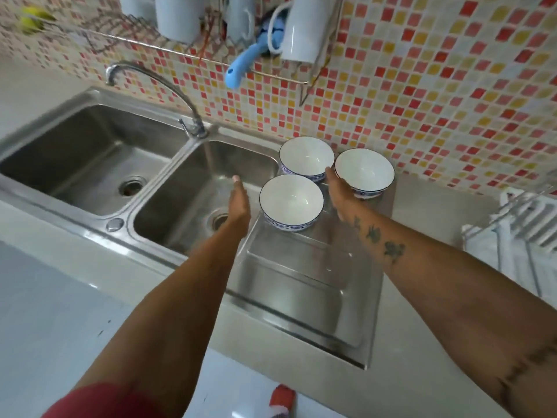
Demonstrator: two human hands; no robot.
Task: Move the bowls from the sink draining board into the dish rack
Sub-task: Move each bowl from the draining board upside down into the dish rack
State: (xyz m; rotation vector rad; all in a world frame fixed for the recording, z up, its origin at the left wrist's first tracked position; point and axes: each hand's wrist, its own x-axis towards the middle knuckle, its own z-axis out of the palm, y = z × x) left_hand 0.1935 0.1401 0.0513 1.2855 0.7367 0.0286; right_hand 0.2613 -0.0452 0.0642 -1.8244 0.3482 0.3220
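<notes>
Steel draining board (301, 285) carries three white bowls (291, 200) upright along its far edge, beside the sink (193, 188); left hand (239, 203) hovers unclenched, holding nothing; right hand (339, 196) reaches flat between bowls, grasping none; dish rack (518, 230) stands at the counter's right edge.

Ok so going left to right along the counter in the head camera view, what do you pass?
Left sink basin → faucet → right sink basin → left hand → near bowl → right hand → rightmost bowl → dish rack.
</notes>
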